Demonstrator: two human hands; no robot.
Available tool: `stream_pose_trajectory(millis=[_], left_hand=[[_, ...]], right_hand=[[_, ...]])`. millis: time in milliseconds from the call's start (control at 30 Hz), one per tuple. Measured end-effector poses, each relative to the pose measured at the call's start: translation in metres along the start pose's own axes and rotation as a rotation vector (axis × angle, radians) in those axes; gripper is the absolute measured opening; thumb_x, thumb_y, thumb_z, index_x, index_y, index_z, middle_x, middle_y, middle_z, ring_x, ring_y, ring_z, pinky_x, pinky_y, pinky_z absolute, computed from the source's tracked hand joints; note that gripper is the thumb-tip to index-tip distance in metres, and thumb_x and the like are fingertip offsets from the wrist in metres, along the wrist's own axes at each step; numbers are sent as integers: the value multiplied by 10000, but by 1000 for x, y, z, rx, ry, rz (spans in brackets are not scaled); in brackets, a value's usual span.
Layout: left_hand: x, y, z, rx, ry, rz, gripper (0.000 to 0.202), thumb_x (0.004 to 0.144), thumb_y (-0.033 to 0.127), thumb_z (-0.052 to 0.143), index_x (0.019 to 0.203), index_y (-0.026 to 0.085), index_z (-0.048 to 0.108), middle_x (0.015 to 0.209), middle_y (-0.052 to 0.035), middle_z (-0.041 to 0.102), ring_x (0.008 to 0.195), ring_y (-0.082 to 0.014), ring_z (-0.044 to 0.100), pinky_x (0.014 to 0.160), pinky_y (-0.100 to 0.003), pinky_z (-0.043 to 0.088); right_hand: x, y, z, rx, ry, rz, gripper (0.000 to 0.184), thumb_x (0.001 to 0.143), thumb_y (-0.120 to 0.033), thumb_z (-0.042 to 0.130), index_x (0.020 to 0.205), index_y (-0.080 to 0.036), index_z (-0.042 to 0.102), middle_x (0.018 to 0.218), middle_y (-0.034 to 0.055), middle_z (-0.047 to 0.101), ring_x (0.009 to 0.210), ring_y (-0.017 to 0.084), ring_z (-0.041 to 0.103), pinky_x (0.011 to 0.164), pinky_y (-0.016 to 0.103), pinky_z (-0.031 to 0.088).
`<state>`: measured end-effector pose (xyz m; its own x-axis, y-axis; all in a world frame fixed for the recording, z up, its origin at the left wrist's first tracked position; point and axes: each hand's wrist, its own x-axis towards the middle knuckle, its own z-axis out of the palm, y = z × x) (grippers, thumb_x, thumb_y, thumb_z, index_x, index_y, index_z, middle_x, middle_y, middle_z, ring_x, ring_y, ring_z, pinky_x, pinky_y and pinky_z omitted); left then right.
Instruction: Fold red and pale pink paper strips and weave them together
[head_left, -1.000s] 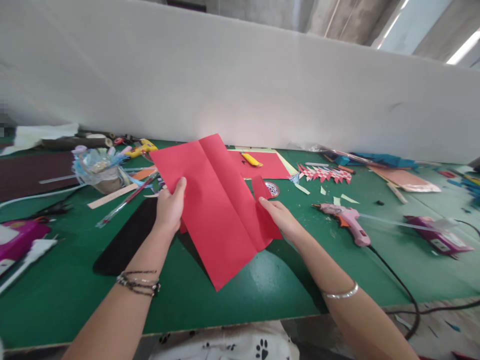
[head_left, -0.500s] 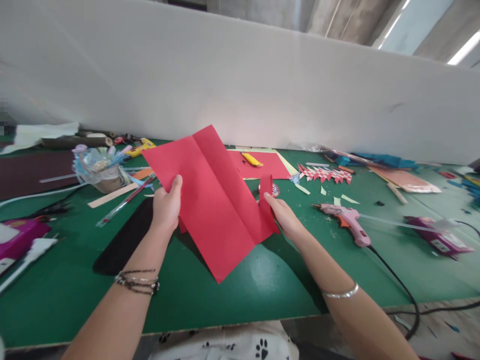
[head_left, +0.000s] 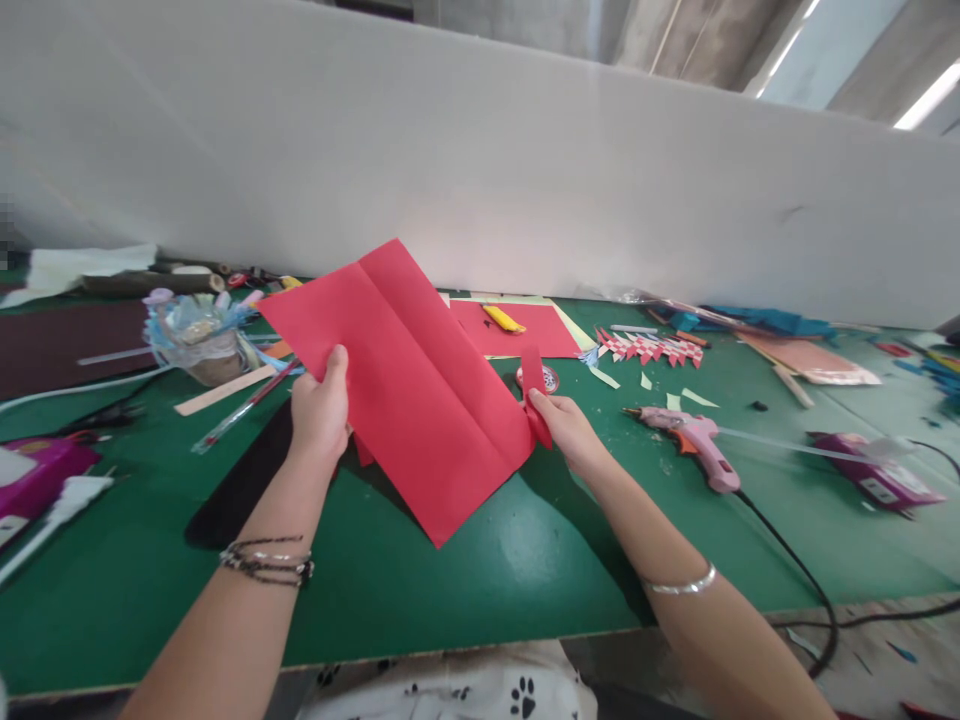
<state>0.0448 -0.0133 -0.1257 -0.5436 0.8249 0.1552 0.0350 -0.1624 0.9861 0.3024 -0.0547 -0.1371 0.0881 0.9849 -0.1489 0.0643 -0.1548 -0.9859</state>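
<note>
From my distant place I see, near the left edge of the surface, which is a smooth green tabletop [head_left: 487, 590], a glossy purple box [head_left: 56, 462]. To its right a flat, black, rounded slab [head_left: 240, 485] lies partly behind the left forearm. The left hand [head_left: 319, 410] grasps the left side of a large, creased sheet of red paper [head_left: 409, 400], its thumb over the front face. This sheet is tilted above the middle of the surface, its lowest corner pointing to the front edge. Farther right, toward the back edge, a slim yellow plastic tool [head_left: 504, 319] rests on a flat red sheet [head_left: 536, 342]. The right hand [head_left: 562, 425] pinches a narrow, curled strip of red paper [head_left: 531, 368] at the large sheet's right side; whether they are joined, I cannot tell. If they are, I judge that an uneven pull could tear across the wide panel, and a loose left grip could let it twist. Nearer the right edge, a pink glue gun [head_left: 705, 440] points left; if it is hot, a careless right forearm could be burned.
</note>
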Motion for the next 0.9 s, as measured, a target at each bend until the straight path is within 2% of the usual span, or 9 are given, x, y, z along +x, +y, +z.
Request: stream_pose_trajectory(millis=[100,200,467,667,767,900], left_hand=[[0,3,1,-55,46,-59,300,705,454,591,734,159,546,602,-16,554,535,-153,576,512,-283,508],[0,5,1,-100,67,-48,280,698,429,605,733,157,546,620,-11,556,545,-147,573,524,-282,513],[-3,12,2,-165,93,-17,245,724,359,603,811,130,593,706,-36,596,582,-144,588,586,-309,536],[-4,18,3,-205,137,-41,221,734,297,606,820,94,601,651,-20,575,556,-120,561,621,-338,536],[-3,18,3,-209,150,-52,231,735,298,609,843,94,599,689,-34,591,611,-138,582,649,-361,534],[1,14,0,-207,156,-1,320,715,330,632,936,103,587,857,-85,627,728,-162,607,701,-361,526]], right_hand=[[-2,0,0,1,-78,3,400,743,-513,498,648,-149,636,644,36,666,612,156,604,632,251,440],[-5,-1,1,-52,-167,-14,406,751,-516,497,675,-145,645,692,44,681,671,176,617,661,260,443],[-3,0,1,-97,-184,-74,478,770,-524,449,486,-156,557,423,18,558,433,130,516,511,243,406],[0,-2,0,-12,-65,-38,406,757,-501,471,561,-158,563,395,-10,527,368,108,480,464,230,390],[-1,-2,0,-44,-101,-41,433,756,-516,469,534,-154,556,405,-5,528,383,101,482,473,226,396],[-2,-2,0,-126,-150,-83,453,753,-527,468,500,-158,540,416,-7,537,387,92,485,471,219,398]])
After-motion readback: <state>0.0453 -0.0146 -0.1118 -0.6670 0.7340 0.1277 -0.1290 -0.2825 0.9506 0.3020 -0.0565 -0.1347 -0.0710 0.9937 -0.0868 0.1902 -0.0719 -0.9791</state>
